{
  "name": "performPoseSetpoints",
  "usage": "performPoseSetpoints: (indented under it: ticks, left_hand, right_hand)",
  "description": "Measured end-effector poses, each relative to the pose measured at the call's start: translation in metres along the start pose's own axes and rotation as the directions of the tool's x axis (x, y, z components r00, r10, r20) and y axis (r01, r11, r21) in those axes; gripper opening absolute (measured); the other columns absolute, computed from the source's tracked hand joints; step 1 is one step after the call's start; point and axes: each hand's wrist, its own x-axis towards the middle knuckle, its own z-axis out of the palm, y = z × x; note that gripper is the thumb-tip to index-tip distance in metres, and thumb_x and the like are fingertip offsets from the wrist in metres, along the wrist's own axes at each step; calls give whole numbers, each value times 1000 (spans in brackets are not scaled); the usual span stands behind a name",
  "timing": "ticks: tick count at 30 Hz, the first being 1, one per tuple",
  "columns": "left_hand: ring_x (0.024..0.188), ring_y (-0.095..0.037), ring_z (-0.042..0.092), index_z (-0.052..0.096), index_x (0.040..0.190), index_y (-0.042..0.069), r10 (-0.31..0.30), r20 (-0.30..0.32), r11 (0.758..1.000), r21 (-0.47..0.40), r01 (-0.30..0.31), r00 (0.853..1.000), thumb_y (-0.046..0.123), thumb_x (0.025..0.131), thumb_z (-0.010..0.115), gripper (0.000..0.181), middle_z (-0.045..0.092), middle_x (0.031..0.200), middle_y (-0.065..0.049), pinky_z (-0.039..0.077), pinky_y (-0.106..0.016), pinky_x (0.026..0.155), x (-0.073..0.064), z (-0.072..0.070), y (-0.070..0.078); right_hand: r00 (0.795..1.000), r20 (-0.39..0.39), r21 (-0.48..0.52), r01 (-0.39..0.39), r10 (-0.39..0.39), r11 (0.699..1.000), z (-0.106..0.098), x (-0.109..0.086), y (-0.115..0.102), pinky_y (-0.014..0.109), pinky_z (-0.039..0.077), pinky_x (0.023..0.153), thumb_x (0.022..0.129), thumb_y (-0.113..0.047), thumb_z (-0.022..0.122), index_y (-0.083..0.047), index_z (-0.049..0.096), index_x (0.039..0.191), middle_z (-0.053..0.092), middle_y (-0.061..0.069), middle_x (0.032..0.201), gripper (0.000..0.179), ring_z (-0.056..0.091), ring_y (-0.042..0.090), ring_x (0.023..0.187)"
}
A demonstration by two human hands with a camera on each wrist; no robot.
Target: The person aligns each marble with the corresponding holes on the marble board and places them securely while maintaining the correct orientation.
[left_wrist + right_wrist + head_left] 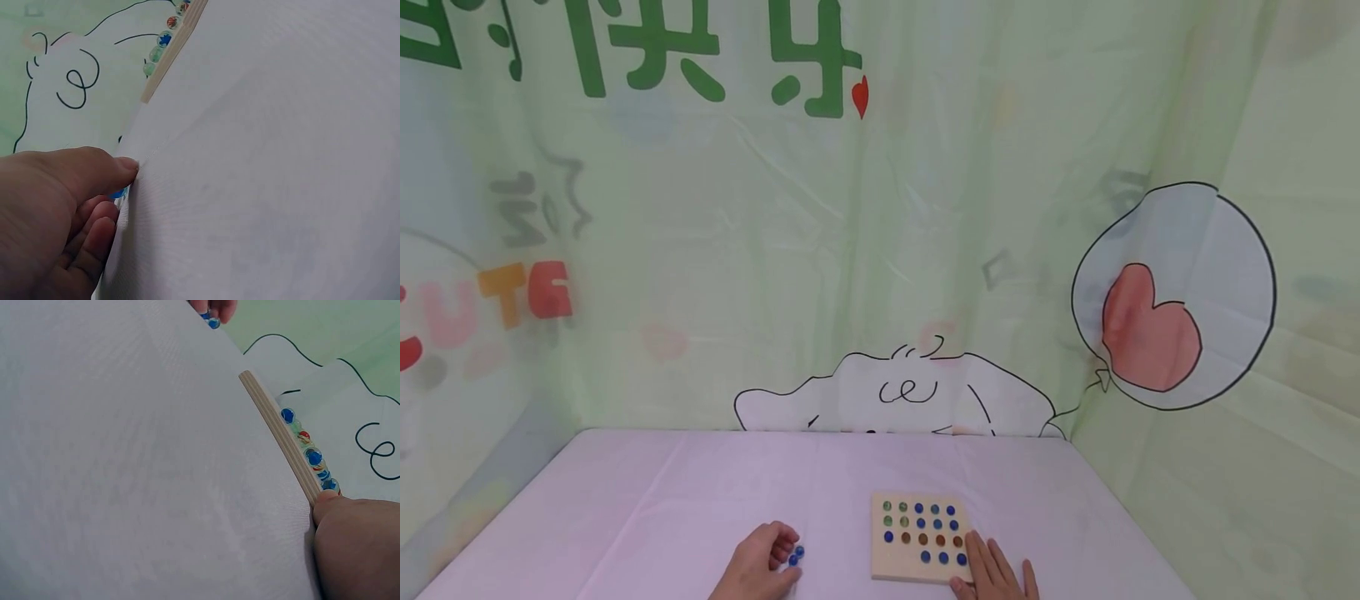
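A square wooden board [897, 567] lies on the table, with several glass marbles [922, 539] standing in rows on it: green, blue and brownish. Its front row has three blue marbles at the right. My right hand [996, 575] rests at the board's right edge with its fingers extended, the thumb at the near corner. To the left of the board, two blue marbles [796, 556] sit between the thumb and bent fingers of my left hand [760, 562]. In the left wrist view the thumb and fingers mostly hide a blue marble [119, 193].
A pale cloth covers the table [647, 500]. Behind it hangs a light green printed curtain [700, 250] with a cartoon drawing and a balloon [1232, 300]. More curtain closes off both sides.
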Motion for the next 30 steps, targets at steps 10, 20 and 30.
performPoseSetpoints:
  ticks: [10,20,30]
  left_hand:
    - [64,-6,44,52,85,10,25,-9,1000,8,-25,1000,19,73,71,24,49,75,2,36,-19,55,-1,1,-1]
    - [63,-3,43,53,83,12,51,-18,999,11,-51,999,17,74,70,20,49,74,3,37,-18,55,-3,2,-3]
    - [63,0,44,55,85,11,95,-45,995,-24,-96,994,18,75,69,18,52,75,3,39,-17,55,-4,2,-3]
  right_hand:
    - [1000,-15,1,4,-4,1000,1,0,1,63,-17,97,54,-89,19,-8,26,140,27,14,145,119,16,38,134]
    - [1000,-28,4,12,-11,1000,1,-3,-1,64,-16,96,53,-89,19,-7,27,140,29,15,144,120,18,38,133]
    - [1000,-26,4,7,-7,1000,1,-2,-1,63,-17,97,53,-89,18,-7,26,140,28,14,144,120,17,38,133]
